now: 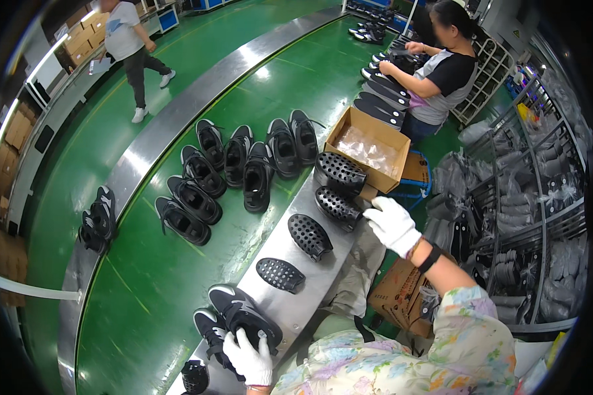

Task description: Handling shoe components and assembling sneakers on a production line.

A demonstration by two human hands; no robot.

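Observation:
My left hand (249,359), in a white glove, lies at the heel end of a black-and-grey sneaker (244,313) with its fingers spread. A small pale, clear-looking thing (262,334) shows by the fingertips; I cannot make out what it is. A second sneaker (211,332) of the pair lies alongside. Also gloved, my right hand (392,225) reaches to the end of a black perforated shoe insert (336,205), fingers stretched out; whether they touch it is unclear. More inserts, one large (339,172) and two nearer ones (310,237) (280,274), rest on the metal ledge.
Several black sneakers (257,178) stand on the green conveyor (138,283). An open cardboard box (369,145) with clear packets sits beyond my right hand. A co-worker (441,72) handles shoes at the far right. Racks (534,197) of bagged items line the right side.

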